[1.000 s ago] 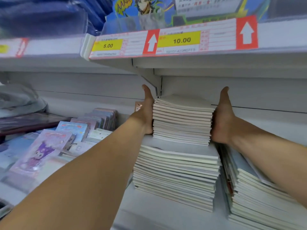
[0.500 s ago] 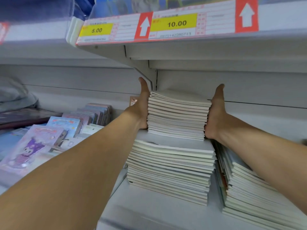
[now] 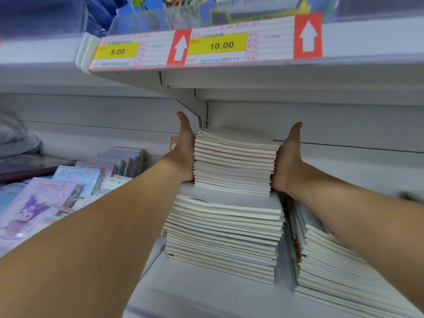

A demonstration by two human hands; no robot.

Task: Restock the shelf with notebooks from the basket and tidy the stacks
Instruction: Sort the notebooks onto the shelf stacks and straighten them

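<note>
White shelf (image 3: 206, 292) under yellow price tags carries a lower stack (image 3: 224, 232) with the upper bundle of notebooks (image 3: 234, 161) resting on it. Left hand (image 3: 184, 154) and right hand (image 3: 286, 161) press flat against its opposite short sides, fingers together, pointing toward the back wall; the bundle lies squarely between both palms, its spines facing forward, ready for squaring.

Two hands showing: left hand (image 3: 183, 154), right hand (image 3: 288, 161). Three notebook piles sitting on the shelf (image 3: 206, 297): upper stack (image 3: 234, 161) between the fingers, lower stack (image 3: 223, 235) under the fingers, right stack (image 3: 332, 267) below the right fingers. Two yellow price tags (image 3: 218, 44) and two red arrows (image 3: 308, 36) hanging above the fingertips.
</note>
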